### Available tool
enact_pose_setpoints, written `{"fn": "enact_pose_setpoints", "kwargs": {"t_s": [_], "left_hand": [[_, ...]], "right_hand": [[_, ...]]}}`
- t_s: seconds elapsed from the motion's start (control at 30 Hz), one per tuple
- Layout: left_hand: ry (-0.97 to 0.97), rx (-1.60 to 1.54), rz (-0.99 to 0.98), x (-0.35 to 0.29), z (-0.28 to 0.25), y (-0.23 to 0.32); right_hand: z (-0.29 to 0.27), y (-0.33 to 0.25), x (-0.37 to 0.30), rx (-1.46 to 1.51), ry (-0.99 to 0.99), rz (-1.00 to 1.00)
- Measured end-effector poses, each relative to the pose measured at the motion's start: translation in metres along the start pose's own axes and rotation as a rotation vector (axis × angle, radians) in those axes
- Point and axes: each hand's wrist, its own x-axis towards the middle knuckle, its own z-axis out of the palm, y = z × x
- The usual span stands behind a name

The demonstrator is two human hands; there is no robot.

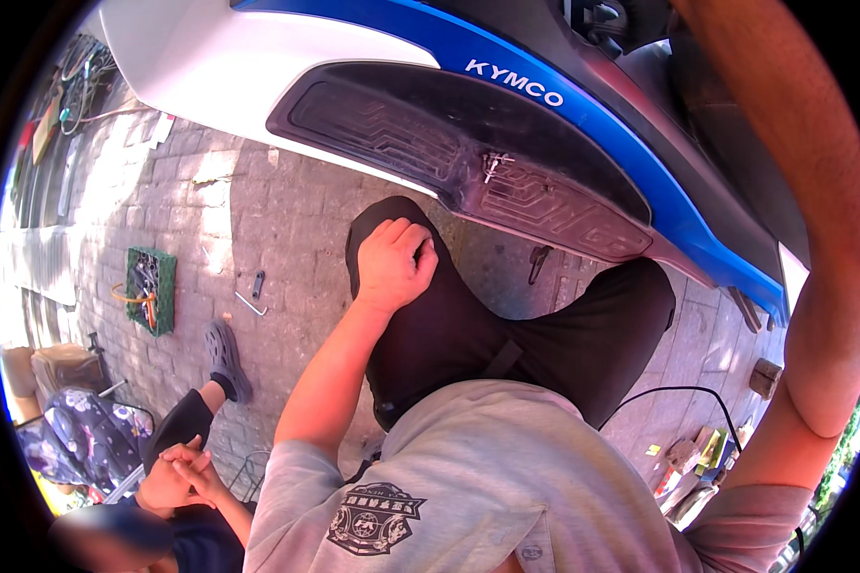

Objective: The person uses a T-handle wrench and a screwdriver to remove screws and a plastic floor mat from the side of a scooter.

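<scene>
My left hand (395, 265) rests on my left knee, fingers curled into a loose fist with a dark gap by the thumb. Nothing shows in it. My right arm (812, 220) is raised along the right side beside the scooter, and its hand lies beyond the top of the picture. In front of me stands a scooter with a blue side panel (602, 124) and a white front section (248, 57). Several small silver metal parts (495, 166), perhaps screws, lie together on its black footboard (373, 119).
A green basket of tools (151, 291) sits on the paving at left, near a hex key (251, 305) and a small dark tool (258, 283). At lower left another person sits with clasped hands (186, 473). A black cable (688, 389) curves at right by assorted items.
</scene>
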Motion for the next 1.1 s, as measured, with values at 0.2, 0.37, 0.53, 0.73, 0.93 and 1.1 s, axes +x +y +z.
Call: {"fn": "enact_pose_setpoints", "kwargs": {"t_s": [0.2,0.37,0.53,0.73,0.93,1.1], "left_hand": [[-0.003,-0.001,-0.006,0.0,0.0,0.001],[-0.002,-0.008,-0.012,0.001,-0.001,0.004],[0.007,-0.009,-0.009,0.002,-0.001,0.004],[0.027,-0.015,-0.003,0.001,-0.003,0.004],[0.036,-0.037,0.009,0.004,-0.001,0.006],[0.035,-0.03,0.007,0.003,-0.001,0.007]], "right_hand": [[0.002,0.0,0.002,0.001,0.001,0.001],[0.003,0.001,0.008,0.014,0.016,0.0],[0.007,0.002,0.021,0.037,0.021,0.004],[0.014,0.003,0.047,0.063,0.035,0.007],[0.02,0.009,0.071,0.067,0.022,-0.002],[0.013,0.014,0.071,0.103,0.031,-0.014]]}}
